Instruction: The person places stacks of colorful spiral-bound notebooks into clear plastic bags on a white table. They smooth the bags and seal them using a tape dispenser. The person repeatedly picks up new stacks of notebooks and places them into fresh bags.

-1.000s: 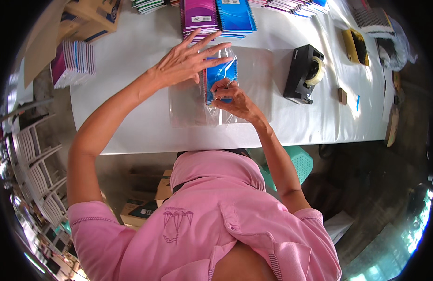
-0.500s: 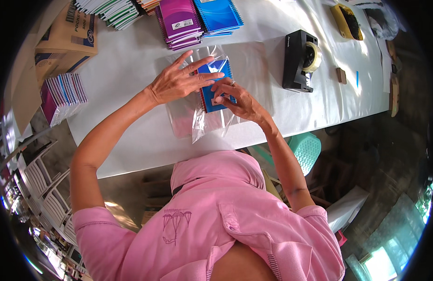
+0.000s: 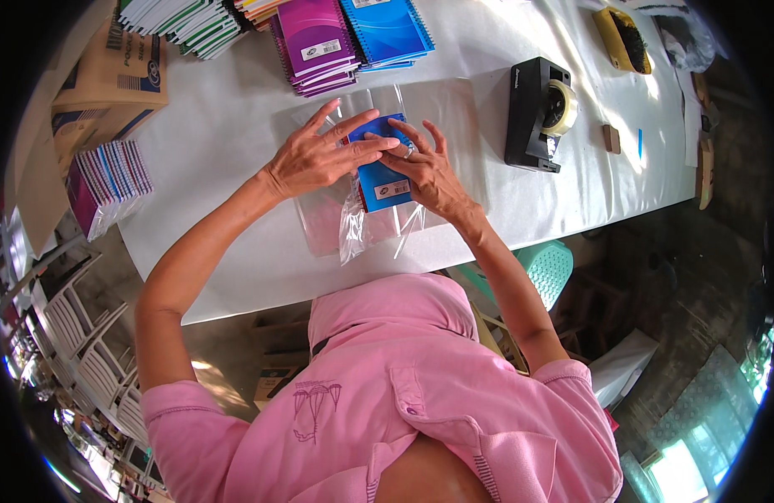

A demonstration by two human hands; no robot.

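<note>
A small stack with a blue spiral notebook (image 3: 382,174) on top lies before me, its pale label at the lower end. Clear plastic wrap (image 3: 352,228) is around it and crumples along its left and near sides. My left hand (image 3: 320,155) reaches in from the left, fingers stretched and spread, the index and middle tips over the blue cover. From the right comes my right hand (image 3: 429,172), a ring on one finger, its fingers spread over the cover's right edge. The fingers of both hands meet above the notebook. My left thumb is hidden.
Flat clear plastic sheets (image 3: 462,126) lie under the work on the white table (image 3: 227,251). Purple notebooks (image 3: 315,38) and blue notebooks (image 3: 387,29) are stacked at the back. A wrapped notebook bundle (image 3: 110,184) and cardboard box (image 3: 110,84) stand left, a black tape dispenser (image 3: 529,117) right.
My right hand's fingers have opened and moved up and outward, uncovering the notebook's label. The left hand stays nearly in place. The view has shifted slightly.
</note>
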